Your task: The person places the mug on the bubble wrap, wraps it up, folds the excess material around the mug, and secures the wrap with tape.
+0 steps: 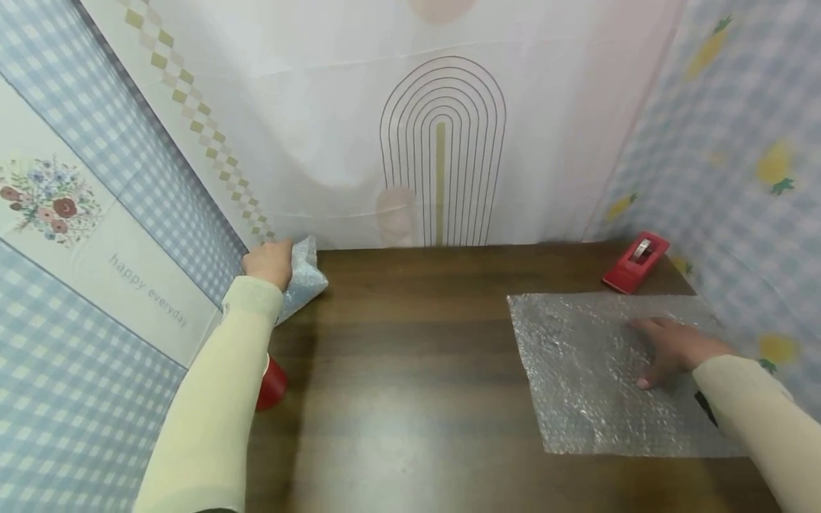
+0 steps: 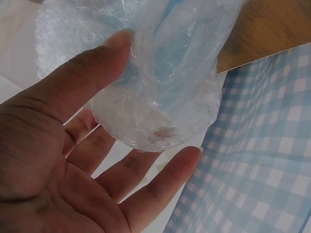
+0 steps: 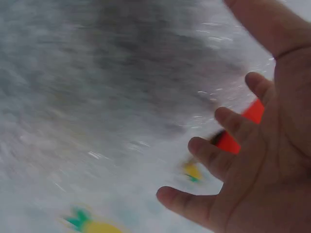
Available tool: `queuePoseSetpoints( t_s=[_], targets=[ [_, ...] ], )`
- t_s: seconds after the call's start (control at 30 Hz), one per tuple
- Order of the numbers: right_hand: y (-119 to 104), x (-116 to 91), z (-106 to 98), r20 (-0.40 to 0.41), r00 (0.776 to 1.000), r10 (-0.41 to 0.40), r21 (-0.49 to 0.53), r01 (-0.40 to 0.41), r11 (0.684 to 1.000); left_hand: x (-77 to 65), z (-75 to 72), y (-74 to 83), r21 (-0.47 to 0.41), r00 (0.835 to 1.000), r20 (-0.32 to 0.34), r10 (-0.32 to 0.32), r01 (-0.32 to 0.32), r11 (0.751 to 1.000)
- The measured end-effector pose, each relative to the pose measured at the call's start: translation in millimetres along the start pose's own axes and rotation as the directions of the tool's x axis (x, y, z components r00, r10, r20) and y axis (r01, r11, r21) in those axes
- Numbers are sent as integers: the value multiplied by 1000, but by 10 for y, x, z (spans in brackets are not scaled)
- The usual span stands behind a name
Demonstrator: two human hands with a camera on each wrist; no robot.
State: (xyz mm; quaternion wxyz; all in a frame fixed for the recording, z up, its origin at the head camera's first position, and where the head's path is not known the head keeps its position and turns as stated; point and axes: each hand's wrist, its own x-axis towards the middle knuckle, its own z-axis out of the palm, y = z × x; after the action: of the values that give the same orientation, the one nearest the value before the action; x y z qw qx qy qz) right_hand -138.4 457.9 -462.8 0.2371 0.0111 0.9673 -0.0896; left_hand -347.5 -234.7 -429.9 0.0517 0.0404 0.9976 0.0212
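Observation:
At the back left of the table, my left hand (image 1: 268,263) holds a bubble-wrapped bundle (image 1: 303,278) with something light blue inside. In the left wrist view the thumb lies across the wrap (image 2: 170,73) and the fingers reach behind and below its rounded end. My right hand (image 1: 680,349) is over a flat sheet of clear bubble wrap (image 1: 577,377) on the right side, thumb and fingers spread. Blurred bubble wrap (image 3: 97,97) fills much of the right wrist view, beside the extended fingers (image 3: 187,204).
A red tape dispenser (image 1: 636,262) stands behind the bubble wrap sheet at the back right. Partly hidden by the left forearm is a red object (image 1: 272,385), perhaps a cup. Patterned cloths (image 1: 442,142) line the brown wooden table (image 1: 398,356) at the back and sides.

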Motion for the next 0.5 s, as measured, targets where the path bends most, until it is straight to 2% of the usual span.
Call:
queuePoseSetpoints(
  t_s=[0.1,0.23,0.5],
  targets=[
    [89,-43,80,-28,999,-25,24,26,999,5,-52,24,-11,1000,10,-2,2,1000],
    [105,1,129,-79,995,-54,25,56,998,-22,-80,59,-21,999,37,-22,22,1000],
    [34,82,243,-85,995,-54,34,57,998,-86,-68,146,-16,995,42,-92,93,996]
  ],
)
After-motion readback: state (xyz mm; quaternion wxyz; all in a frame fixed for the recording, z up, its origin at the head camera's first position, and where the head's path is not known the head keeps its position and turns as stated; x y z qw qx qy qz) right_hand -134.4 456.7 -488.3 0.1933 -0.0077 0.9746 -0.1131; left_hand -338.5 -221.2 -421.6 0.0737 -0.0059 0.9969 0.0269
